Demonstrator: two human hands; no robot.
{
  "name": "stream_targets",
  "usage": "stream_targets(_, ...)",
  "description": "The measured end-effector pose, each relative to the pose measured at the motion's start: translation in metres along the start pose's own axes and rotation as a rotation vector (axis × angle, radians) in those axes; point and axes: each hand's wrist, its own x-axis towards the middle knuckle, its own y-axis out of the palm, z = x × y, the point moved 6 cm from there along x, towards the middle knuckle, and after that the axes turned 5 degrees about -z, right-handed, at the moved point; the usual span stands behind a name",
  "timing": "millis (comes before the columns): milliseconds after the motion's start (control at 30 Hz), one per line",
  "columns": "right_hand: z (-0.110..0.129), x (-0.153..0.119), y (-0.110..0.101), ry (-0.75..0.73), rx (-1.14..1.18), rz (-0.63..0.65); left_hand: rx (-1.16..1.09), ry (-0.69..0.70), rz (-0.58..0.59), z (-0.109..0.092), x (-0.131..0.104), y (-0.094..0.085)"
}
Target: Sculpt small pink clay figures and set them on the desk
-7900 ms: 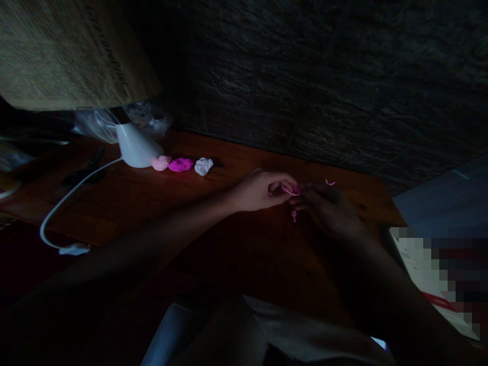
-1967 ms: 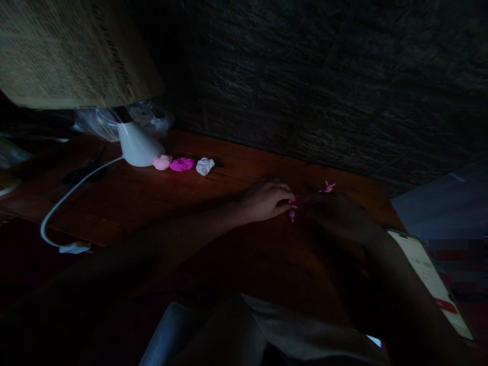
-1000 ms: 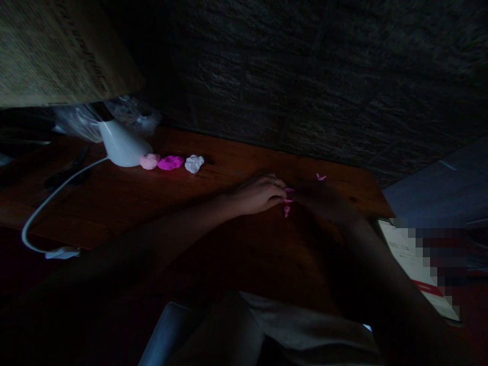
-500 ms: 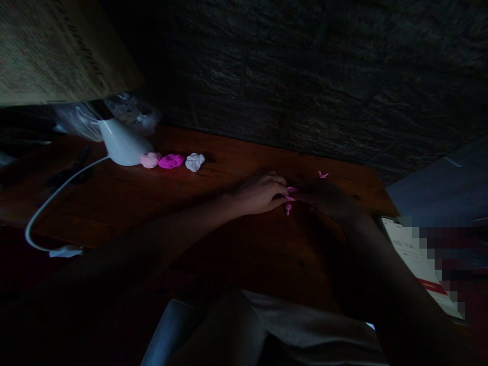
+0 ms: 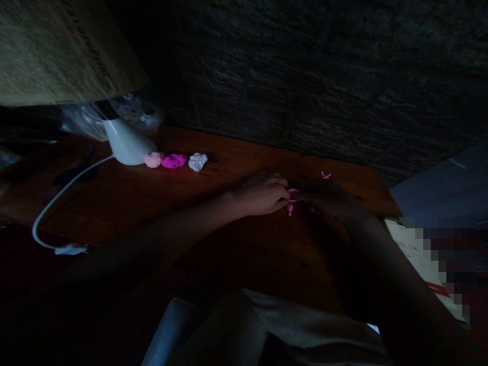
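Near the middle of the wooden table (image 5: 236, 244), my left hand (image 5: 265, 195) has its fingers bent and pressed against a pink clay piece (image 5: 294, 195). From the right, my right hand (image 5: 328, 201) reaches the same piece with its fingertips; it is very dark and its other fingers are hard to make out. A small pink clay bit (image 5: 290, 210) lies just below the fingertips. Another thin, branched pink bit (image 5: 325, 175) rests beyond my right hand. Light pink (image 5: 154, 159), magenta (image 5: 174, 161) and white clay lumps (image 5: 197, 162) sit in a row at the left.
A lamp with a white base (image 5: 131, 145) and a printed shade (image 5: 72, 56) stands at the left, its cable (image 5: 49, 203) curving to the table edge. Behind it lies clear plastic (image 5: 145, 114). A dark textured wall (image 5: 267, 76) borders the back. A book-like item (image 5: 412, 254) is at the right.
The view has shifted slightly, so the objects appear a little further right. My left fingers have closed in a little on the pink piece; both hands stay in nearly the same place.
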Motion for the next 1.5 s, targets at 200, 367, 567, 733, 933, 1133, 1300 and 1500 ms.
stream_targets(200,-0.0025,0.0003,-0.0031,-0.005,0.015,0.002,0.009,-0.021,0.009,0.0009,-0.0005,0.0011)
stream_targets(367,-0.0040,0.0005,-0.0073,-0.015,-0.048,-0.049,0.002,-0.009,-0.024,0.0024,-0.0004,0.0029)
stream_targets(567,-0.0025,-0.0003,-0.0072,0.009,-0.138,-0.067,0.088,0.088,-0.047,0.0017,0.0008,0.0061)
stream_targets(733,-0.0006,-0.0005,-0.0066,0.000,-0.132,-0.070,0.024,0.030,-0.036,0.0032,0.0007,0.0035)
stream_targets(933,-0.0027,-0.0010,-0.0074,0.031,-0.089,-0.069,0.051,0.041,-0.030,0.0045,-0.0024,0.0019)
stream_targets(1133,-0.0057,-0.0010,-0.0096,0.038,-0.065,-0.065,0.086,0.076,0.016,0.0049,-0.0028,0.0041)
stream_targets(1300,-0.0071,-0.0017,-0.0090,0.057,-0.066,-0.064,0.092,0.080,0.027,0.0074,-0.0036,0.0034)
stream_targets(1500,-0.0069,-0.0036,-0.0102,0.063,-0.066,-0.068,0.085,0.100,0.079,0.0085,-0.0053,0.0021)
